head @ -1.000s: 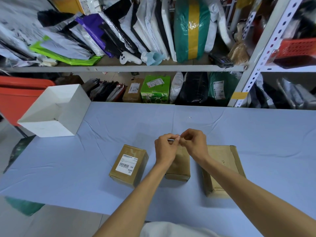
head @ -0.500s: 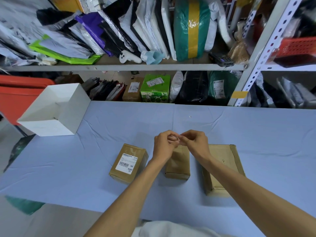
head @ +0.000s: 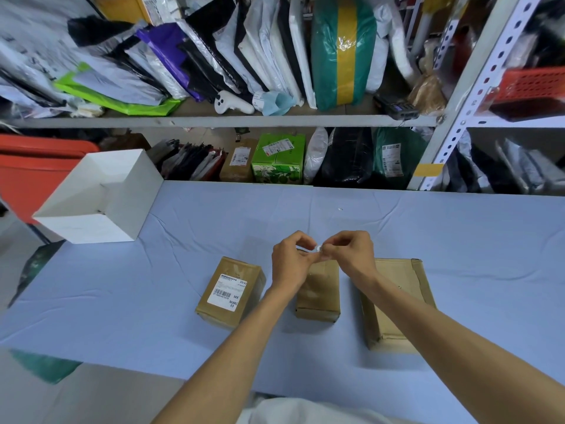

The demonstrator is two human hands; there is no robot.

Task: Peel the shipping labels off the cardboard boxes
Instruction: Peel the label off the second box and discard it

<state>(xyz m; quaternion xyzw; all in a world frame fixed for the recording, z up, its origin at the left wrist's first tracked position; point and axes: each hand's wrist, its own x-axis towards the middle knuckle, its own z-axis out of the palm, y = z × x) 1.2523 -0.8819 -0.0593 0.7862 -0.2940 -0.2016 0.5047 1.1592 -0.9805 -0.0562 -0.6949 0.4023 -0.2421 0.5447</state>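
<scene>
Centre of frame: left hand (head: 290, 266) and right hand (head: 351, 255) raised close together above the middle box (head: 318, 292), touching neither it nor the blue table cover (head: 458, 255). Fingers of both hands curled, fingertips pinching one small whitish scrap (head: 317, 248) between them. Judged to be a peeled label being rolled or folded; too small to confirm.

Step in hand, as judged: compacting the removed scrap for disposal.
- Fold sticky side inward, to keep it from clinging to fingers.
- Press firmly into a tight wad before letting go with either hand.
- Drop into the white open box (head: 91, 228), upper left of frame, if meant as the waste bin; purpose not shown.
- For the next peel, lift one corner with a nail and pull low and slow, steadying the carton with the other hand to avoid tearing the cardboard.

Count:
- Cardboard boxes on the cover: three, in a row across lower centre. Left box (head: 232, 267), middle box, right box (head: 403, 272).
- Labels stuck on these three: one, the white barcode label (head: 226, 291) on top of the left box. None visible on the shown faces of the other two.
- Loose scraps in the fingers: one.
- White open boxes: one.
- Shelves (head: 214, 120) of parcels across the top of frame: contents too many to count.
</scene>
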